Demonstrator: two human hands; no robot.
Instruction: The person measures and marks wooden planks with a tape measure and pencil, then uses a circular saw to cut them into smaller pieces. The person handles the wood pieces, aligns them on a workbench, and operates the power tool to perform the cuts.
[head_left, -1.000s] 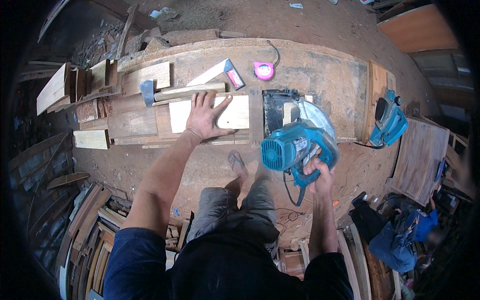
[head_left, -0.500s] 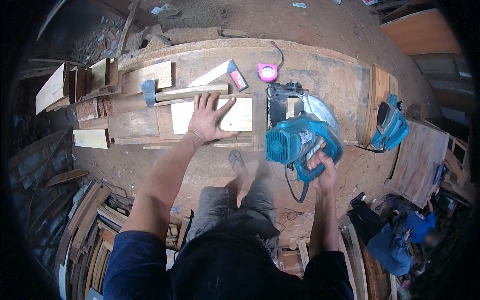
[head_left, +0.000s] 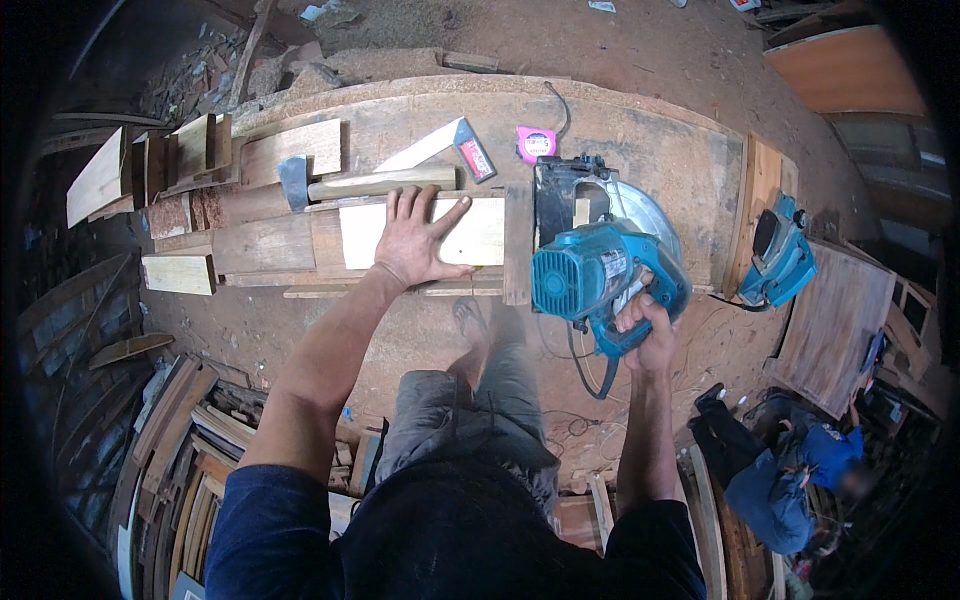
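My left hand (head_left: 418,238) lies spread on a pale board (head_left: 485,232), pressing it against the workbench (head_left: 640,120). My right hand (head_left: 648,328) is wrapped round the rear handle of a teal circular saw (head_left: 590,275). The saw's base plate (head_left: 560,190) sits just right of a darker crosswise wood strip (head_left: 518,240) at the board's right end. The saw body hides its blade and whatever lies below it. Beyond my left hand lie a squared wooden stick (head_left: 385,183) and a hammer head (head_left: 294,184).
A try square (head_left: 430,146) and a pink tape measure (head_left: 536,143) lie farther back on the bench. A teal power planer (head_left: 780,255) rests at its right end. Wood offcuts (head_left: 100,180) stand at the left. Another person (head_left: 775,490) is low at the right.
The saw has shifted slightly away from me with my right hand on it, its base plate now nearer the tape measure. My left hand stays on the board.
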